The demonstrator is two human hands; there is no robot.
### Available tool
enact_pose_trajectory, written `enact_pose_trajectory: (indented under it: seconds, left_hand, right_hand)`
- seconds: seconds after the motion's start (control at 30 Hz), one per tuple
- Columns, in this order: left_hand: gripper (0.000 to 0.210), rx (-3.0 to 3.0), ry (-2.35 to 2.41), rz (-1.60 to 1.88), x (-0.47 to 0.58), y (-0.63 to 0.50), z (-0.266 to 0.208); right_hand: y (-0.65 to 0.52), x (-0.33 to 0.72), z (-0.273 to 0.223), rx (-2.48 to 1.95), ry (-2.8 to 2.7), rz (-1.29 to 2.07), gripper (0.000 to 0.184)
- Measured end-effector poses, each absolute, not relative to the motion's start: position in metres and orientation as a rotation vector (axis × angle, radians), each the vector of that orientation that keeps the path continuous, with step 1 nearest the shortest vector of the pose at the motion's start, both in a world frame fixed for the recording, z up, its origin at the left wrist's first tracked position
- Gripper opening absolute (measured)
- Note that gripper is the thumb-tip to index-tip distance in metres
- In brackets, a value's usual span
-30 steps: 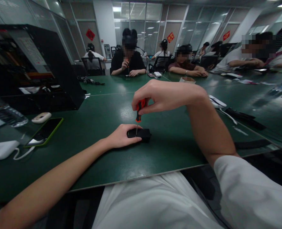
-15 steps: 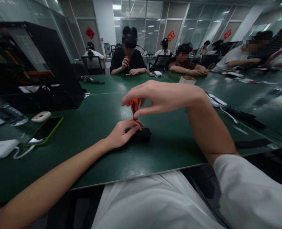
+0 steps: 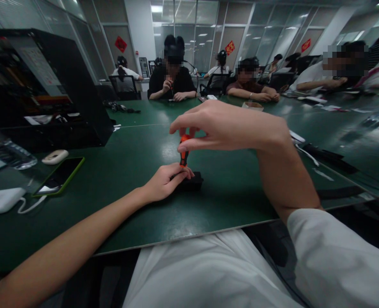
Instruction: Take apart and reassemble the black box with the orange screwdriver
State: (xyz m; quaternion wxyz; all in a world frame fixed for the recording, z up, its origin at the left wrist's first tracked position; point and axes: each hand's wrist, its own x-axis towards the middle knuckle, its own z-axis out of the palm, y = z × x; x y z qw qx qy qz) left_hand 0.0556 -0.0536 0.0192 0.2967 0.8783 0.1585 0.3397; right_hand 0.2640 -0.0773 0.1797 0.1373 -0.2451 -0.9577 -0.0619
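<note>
Screwdriver [image 3: 183, 159] upright over a black box [image 3: 193, 184] on the bench [image 3: 228, 196].
The right hand [image 3: 223, 126] pinches the screwdriver's top; from there the box lies at 6 o'clock, long way 9 to 3. The left hand [image 3: 163, 183] is nearer; can't tell if it's pinching.

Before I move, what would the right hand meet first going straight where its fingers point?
The right hand would probably meet the black cabinet on the left, though depth is unclear.
</note>
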Motion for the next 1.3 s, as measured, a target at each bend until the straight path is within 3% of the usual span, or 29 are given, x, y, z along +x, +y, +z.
enact_pose_trajectory:
  seconds: [0.27, 0.43, 0.67, 0.87, 1.03, 1.2, 1.3]
  left_hand:
    - [0.025, 2.371, 0.416, 0.909, 0.055, -0.052, 0.018]
    - [0.024, 2.401, 0.405, 0.917, 0.055, -0.052, 0.019]
    - [0.024, 2.398, 0.399, 0.911, 0.054, -0.051, 0.018]
    - [0.024, 2.417, 0.403, 0.913, 0.053, -0.05, 0.017]
    - [0.022, 2.406, 0.415, 0.908, 0.054, -0.05, 0.017]
    - [0.023, 2.42, 0.403, 0.907, 0.053, -0.05, 0.017]
    - [0.022, 2.443, 0.389, 0.908, 0.053, -0.05, 0.017]
  right_hand:
    - [-0.081, 0.266, 0.184, -0.42, -2.924, -0.018, 0.022]
    - [-0.084, 0.264, 0.181, -0.756, -2.782, -0.193, 0.028]
    - [-0.089, 0.267, 0.185, -0.441, -2.943, 0.027, 0.018]
    - [-0.088, 0.264, 0.179, -0.738, -2.838, -0.145, 0.023]
    - [-0.094, 0.264, 0.183, -0.454, -2.967, -0.002, 0.018]
    - [-0.097, 0.261, 0.18, -0.789, -2.787, -0.237, 0.026]
    - [-0.098, 0.261, 0.181, -0.837, -2.863, -0.201, 0.024]
